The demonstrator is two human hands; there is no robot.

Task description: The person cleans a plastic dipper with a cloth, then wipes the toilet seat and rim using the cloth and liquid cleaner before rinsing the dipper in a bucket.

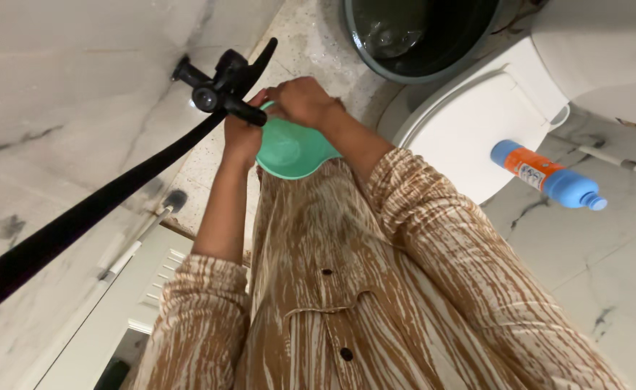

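My left hand [241,137] grips the black handle of a hand-held spray head [220,85], whose black hose [80,220] runs down to the lower left. My right hand [300,100] holds the rim of a teal plastic bowl [289,150] just right of the sprayer. Both hands are close together in front of my chest, above the speckled floor. The sprayer nozzle points up and right, over the bowl's edge. My brown and white striped sleeves cover both arms.
A white toilet with closed lid [477,130] stands to the right. A dark bucket [419,36] sits at the top. A blue bottle with orange label [545,175] lies on the marble ledge. A brush handle [139,235] leans by the left wall.
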